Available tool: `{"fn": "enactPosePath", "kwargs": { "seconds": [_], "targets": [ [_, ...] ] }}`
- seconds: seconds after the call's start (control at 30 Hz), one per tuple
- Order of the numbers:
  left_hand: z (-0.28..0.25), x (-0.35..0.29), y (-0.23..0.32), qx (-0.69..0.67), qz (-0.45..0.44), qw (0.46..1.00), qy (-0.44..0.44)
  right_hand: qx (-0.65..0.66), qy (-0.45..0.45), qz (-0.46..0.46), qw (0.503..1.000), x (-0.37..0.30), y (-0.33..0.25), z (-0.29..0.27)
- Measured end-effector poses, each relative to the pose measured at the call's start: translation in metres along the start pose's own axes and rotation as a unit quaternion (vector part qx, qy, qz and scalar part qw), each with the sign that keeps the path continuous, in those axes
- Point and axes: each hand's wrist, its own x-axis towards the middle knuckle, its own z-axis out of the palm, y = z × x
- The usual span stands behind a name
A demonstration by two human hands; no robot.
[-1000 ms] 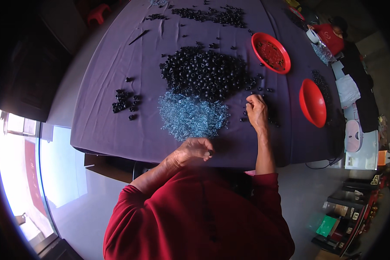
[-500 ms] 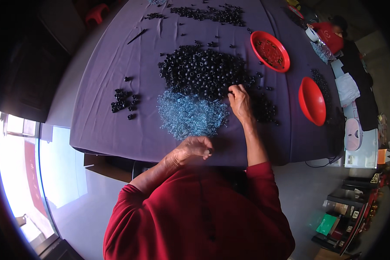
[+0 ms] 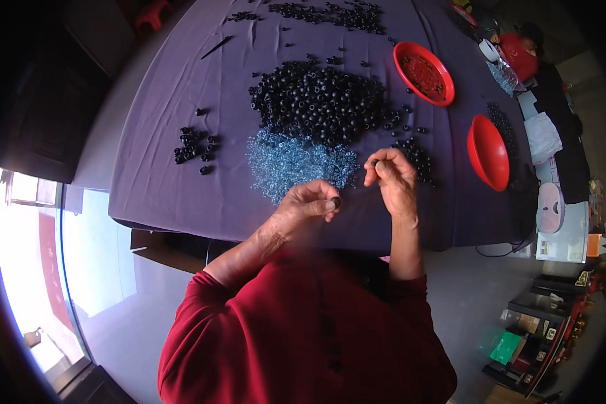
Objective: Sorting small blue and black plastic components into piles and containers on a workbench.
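Note:
Between the thumb and fingers of my left hand point(image 3: 308, 205) is a small black cap-like piece point(image 3: 337, 201), held just off the table's near edge. My right hand point(image 3: 395, 180) is closed in a pinch on another small dark piece point(image 3: 375, 163), mostly covered by the fingertips. A gap separates the two hands. Beyond them lies a heap of small clear bluish parts point(image 3: 296, 161), which touches a larger heap of hollow black pieces point(image 3: 316, 97). A smaller group of black pieces point(image 3: 417, 158) is spread just past my right hand.
A purple cloth covers the table point(image 3: 161, 161). More black pieces point(image 3: 192, 145) lie at left. A red bowl point(image 3: 441, 97) holding small bits and a second red bowl point(image 3: 488, 151) stand at right. A thin black tool point(image 3: 215, 47) lies far left. Another person point(image 3: 518, 54) sits at far right.
My right hand has drawn back from the black heap toward me with a small dark piece in its fingers. My left hand has risen slightly, its black piece now showing.

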Motion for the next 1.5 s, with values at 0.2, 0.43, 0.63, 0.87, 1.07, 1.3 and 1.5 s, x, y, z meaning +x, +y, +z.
{"fn": "enactPosePath", "kwargs": {
  "seconds": [0.2, 0.43, 0.63, 0.87, 1.07, 1.3, 1.5],
  "targets": [
    [0.009, 0.010, 0.004, -0.022, 0.018, 1.000, 0.002, 0.096, -0.009, -0.001, 0.995, -0.019, -0.004, 0.022],
    [0.011, 0.009, 0.003, -0.032, 0.053, 0.998, 0.015, -0.084, 0.023, -0.032, 0.996, -0.031, -0.007, 0.033],
    [0.013, 0.007, 0.001, -0.012, 0.074, 0.997, 0.031, -0.111, -0.017, -0.044, 0.993, -0.041, -0.019, 0.048],
    [0.012, 0.002, 0.000, 0.046, 0.081, 0.995, 0.048, -0.307, -0.041, -0.160, 0.937, -0.040, -0.012, 0.048],
    [0.013, 0.000, 0.004, 0.098, 0.085, 0.989, 0.064, -0.361, -0.073, -0.192, 0.909, -0.038, -0.022, 0.051],
    [0.004, 0.001, -0.001, -0.008, 0.031, 0.999, 0.028, -0.311, -0.028, -0.155, 0.937, -0.045, -0.007, 0.052],
    [0.003, 0.001, -0.009, -0.070, -0.050, 0.994, 0.072, -0.529, 0.052, -0.274, 0.801, -0.059, 0.022, 0.060]
  ]
}}
